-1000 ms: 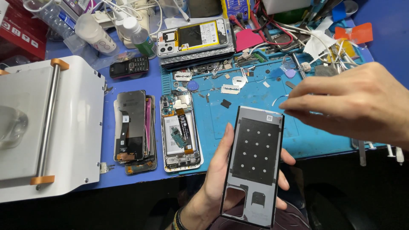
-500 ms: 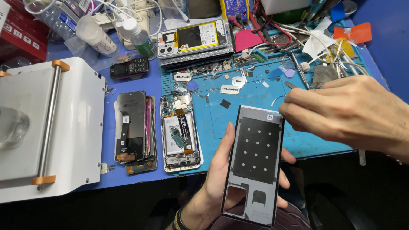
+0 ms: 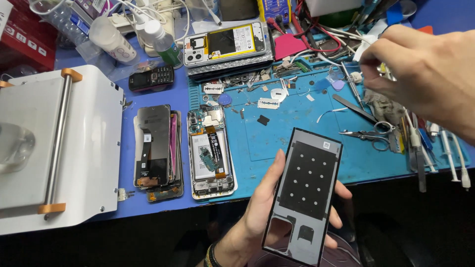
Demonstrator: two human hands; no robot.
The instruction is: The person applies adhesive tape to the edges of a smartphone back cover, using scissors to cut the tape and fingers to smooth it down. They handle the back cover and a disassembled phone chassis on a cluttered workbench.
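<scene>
The left hand (image 3: 262,217) holds a phone back cover (image 3: 304,195) upright over the near edge of the table (image 3: 123,210), thumb along its left side, fingers curled round the right. The cover shows its inner face: a dark sheet with a grid of pale dots, a small white sticker in the top right corner, and glossy cut-outs near the bottom.

The right hand (image 3: 425,74) hangs above the tools at the far right, its fingers pinched on something small and pale; what it is cannot be told.

The table is blue, with a blue work mat (image 3: 297,133) scattered with razor blades, scissors (image 3: 368,134) and tweezers (image 3: 354,106). On the left lies a stack of screens (image 3: 156,148), beside it an opened phone (image 3: 210,148) with its board bare. Farther left stands a white machine (image 3: 54,148) with an orange-ended bar.

At the back lies another opened phone (image 3: 225,44) with a yellow-labelled battery, a small black keypad phone (image 3: 151,78), a clear bottle with a green label (image 3: 162,43), and a red box (image 3: 24,34) in the far left corner.
</scene>
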